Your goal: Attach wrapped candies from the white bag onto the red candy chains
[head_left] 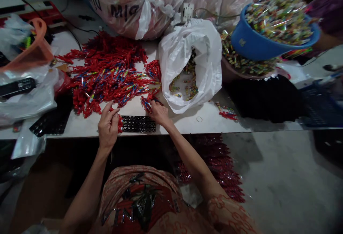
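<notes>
A black perforated tray (138, 123) lies at the front edge of the white table. At its left end is my left hand (108, 125), fingers bent, close to small red pieces (119, 124); whether it grips one is hard to see. My right hand (158, 113) is closed on a small bunch of red and blue pieces (148, 102) just above the tray's right end. A large pile of red pieces (107, 71) with blue and yellow parts spreads behind my left hand. To the right of the pile stands an open white plastic bag (191, 66) with small colourful wrapped items inside.
A blue basin (257, 46) heaped with wrapped items stands at the right, near a black cloth (268, 96). An orange basket (34, 48) and a phone (18, 87) on plastic are at the left. Large filled plastic bags (128, 5) stand behind. Red packets (219, 166) lie below the table.
</notes>
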A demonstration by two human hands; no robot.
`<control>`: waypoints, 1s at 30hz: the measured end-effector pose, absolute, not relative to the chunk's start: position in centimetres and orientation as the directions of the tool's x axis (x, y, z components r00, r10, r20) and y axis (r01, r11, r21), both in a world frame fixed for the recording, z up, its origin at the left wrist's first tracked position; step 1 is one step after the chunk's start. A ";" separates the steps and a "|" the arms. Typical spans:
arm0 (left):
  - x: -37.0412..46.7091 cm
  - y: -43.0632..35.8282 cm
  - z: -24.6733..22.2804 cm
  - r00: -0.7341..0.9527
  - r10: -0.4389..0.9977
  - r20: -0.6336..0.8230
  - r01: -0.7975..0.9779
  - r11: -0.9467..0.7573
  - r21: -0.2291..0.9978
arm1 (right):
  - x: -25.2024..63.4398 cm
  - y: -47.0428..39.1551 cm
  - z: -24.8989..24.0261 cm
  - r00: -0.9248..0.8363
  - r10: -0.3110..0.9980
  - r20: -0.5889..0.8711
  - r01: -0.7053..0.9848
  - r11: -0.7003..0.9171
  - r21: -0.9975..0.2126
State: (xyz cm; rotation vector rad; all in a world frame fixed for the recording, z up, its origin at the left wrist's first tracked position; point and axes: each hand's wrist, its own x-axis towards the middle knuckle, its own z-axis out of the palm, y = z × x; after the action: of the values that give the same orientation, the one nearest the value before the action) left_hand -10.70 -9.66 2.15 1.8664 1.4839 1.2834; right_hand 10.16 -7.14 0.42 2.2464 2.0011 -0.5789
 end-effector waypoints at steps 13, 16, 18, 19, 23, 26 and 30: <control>-10.5 -9.7 2.0 0.059 0.904 0.424 0.538 -0.386 0.749 | 4.8 -5.6 -2.9 -0.078 0.949 -0.306 0.187 -0.288 -0.939; -10.6 -9.7 2.1 0.077 0.906 0.417 0.559 -0.386 0.734 | 2.9 -5.2 -3.2 -0.056 0.967 -0.249 0.336 -0.217 -0.917; -10.6 -9.7 2.1 0.094 0.907 0.411 0.571 -0.387 0.724 | 2.2 -5.5 -3.2 -0.092 0.976 -0.196 0.484 -0.128 -0.865; -10.6 -9.7 2.1 0.101 0.906 0.410 0.576 -0.389 0.718 | 1.9 -5.8 -3.1 -0.123 0.978 -0.166 0.566 -0.068 -0.822; -10.5 -9.4 2.0 0.131 0.903 0.409 0.597 -0.401 0.695 | 1.6 -6.8 -2.6 -0.314 0.941 -0.125 0.788 0.185 -0.587; -10.5 -9.2 1.9 0.177 0.897 0.405 0.611 -0.423 0.669 | 3.4 -6.5 -1.4 -0.435 0.887 -0.153 0.796 0.300 -0.526; -11.2 -9.7 2.1 0.155 0.878 0.454 0.654 -0.436 0.619 | 8.4 -5.7 0.9 -0.118 0.967 -0.224 0.952 0.046 -0.302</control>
State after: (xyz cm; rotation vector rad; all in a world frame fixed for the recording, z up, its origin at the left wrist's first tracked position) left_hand -11.21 -9.72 2.09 2.1584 1.4807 1.1546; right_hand 8.39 -5.66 0.90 2.1126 2.3000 -0.6062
